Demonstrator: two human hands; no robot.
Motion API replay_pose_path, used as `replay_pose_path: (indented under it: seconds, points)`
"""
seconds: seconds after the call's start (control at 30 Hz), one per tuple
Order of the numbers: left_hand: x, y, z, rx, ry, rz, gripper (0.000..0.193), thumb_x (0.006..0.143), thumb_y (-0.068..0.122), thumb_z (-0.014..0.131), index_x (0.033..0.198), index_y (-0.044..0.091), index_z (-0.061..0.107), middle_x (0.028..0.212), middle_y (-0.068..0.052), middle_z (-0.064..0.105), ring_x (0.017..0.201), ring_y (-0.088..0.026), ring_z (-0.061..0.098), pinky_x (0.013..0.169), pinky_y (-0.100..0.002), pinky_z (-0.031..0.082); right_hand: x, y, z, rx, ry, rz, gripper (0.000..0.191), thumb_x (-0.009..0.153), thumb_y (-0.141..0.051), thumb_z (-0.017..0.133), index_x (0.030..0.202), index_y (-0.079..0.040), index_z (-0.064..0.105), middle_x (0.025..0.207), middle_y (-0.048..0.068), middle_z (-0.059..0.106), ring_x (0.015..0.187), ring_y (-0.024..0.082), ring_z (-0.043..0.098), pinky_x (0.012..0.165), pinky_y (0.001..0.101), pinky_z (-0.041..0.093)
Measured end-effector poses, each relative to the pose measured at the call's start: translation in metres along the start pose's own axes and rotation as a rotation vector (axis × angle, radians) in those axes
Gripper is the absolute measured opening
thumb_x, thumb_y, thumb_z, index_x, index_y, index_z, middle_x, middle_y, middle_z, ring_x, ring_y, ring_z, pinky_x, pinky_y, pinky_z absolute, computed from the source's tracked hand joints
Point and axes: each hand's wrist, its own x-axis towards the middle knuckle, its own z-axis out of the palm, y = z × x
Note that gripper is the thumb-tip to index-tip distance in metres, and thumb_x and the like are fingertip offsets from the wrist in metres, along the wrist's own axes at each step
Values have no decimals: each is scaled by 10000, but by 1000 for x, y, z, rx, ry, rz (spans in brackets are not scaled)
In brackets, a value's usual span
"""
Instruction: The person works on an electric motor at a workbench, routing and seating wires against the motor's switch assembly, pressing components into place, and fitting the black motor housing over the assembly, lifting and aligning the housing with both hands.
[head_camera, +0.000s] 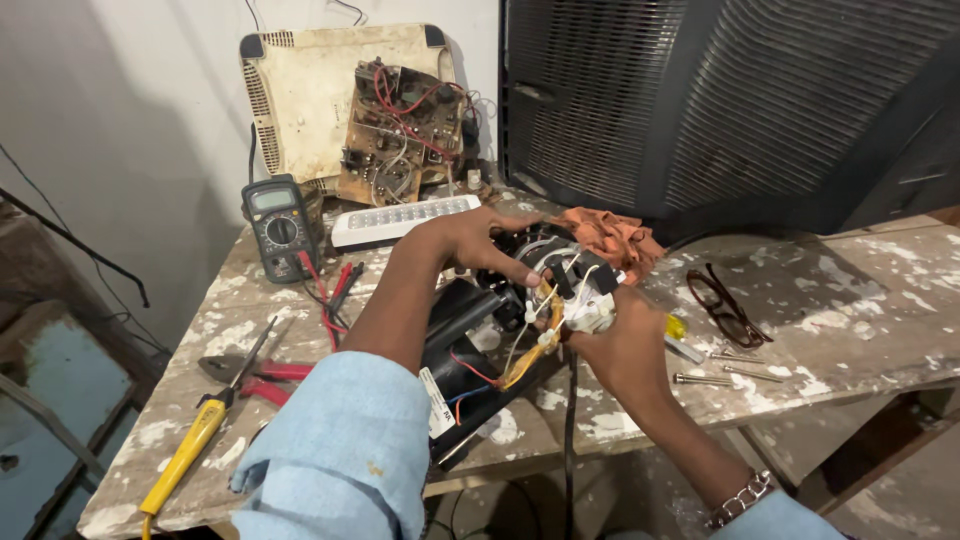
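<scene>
A black electrical device (465, 345) with exposed red, yellow and white wires lies at the front middle of a paint-stained wooden table (830, 290). My left hand (470, 240) rests on its top, fingers curled over the dark upper part. My right hand (615, 340) grips a white connector block (588, 312) with its bundle of wires at the device's right side. A thick black cable (570, 440) hangs down below my right hand.
A digital multimeter (281, 225) with red probes, pliers (255, 375) and a yellow-handled screwdriver (185, 455) lie left. A circuit board (400, 130) leans on a yellowed casing; a white LED lamp (405, 220), orange rag (615, 238), glasses (725, 305), long screws (705, 378) and a large dark television back (720, 100) sit behind and right.
</scene>
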Motion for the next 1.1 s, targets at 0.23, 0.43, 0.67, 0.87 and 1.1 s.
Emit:
replay_pose_path:
  seconds: [0.23, 0.43, 0.67, 0.87, 1.1]
  points:
    - [-3, -6, -1, -61, 55, 27, 951, 577, 485, 904, 1453, 295, 586, 1313, -79, 729, 1194, -245, 682, 1018, -368, 506, 10, 22, -1, -20, -121, -236, 626, 625, -260, 949, 1089, 65, 680, 1024, 224, 724, 903, 335, 729, 779, 440, 569]
    - [-2, -14, -3, -17, 108, -71, 675, 703, 464, 894, 1308, 227, 714, 1180, -76, 780, 1068, -204, 729, 941, -372, 550, 24, 32, -28, 477, -459, 83, 843, 741, -76, 818, 1471, 29, 409, 1291, 120, 690, 998, 185, 761, 864, 321, 610]
    - [-2, -16, -1, -50, 85, -77, 567, 748, 393, 850, 1287, 259, 734, 1067, -48, 818, 945, -183, 714, 869, -368, 552, 8, 30, -29, 447, -346, 57, 658, 792, -26, 810, 1410, -28, 586, 1164, 157, 745, 987, 160, 723, 936, 302, 623]
    - [2, -19, -3, 46, 81, -49, 552, 768, 412, 842, 1286, 266, 722, 1108, -61, 809, 997, -200, 729, 928, -368, 529, 6, 33, -39, 426, -334, -42, 601, 809, -108, 790, 1391, -86, 639, 1302, 128, 714, 1110, 200, 729, 959, 347, 578]
    - [-2, -14, -2, 79, 115, -72, 588, 749, 425, 847, 1299, 270, 707, 1174, -74, 779, 1066, -225, 722, 947, -383, 518, 28, 25, -42, 105, -447, -136, 1305, 575, -576, 862, 1596, -83, 217, 1597, 217, 347, 1439, 368, 372, 1125, 532, 331]
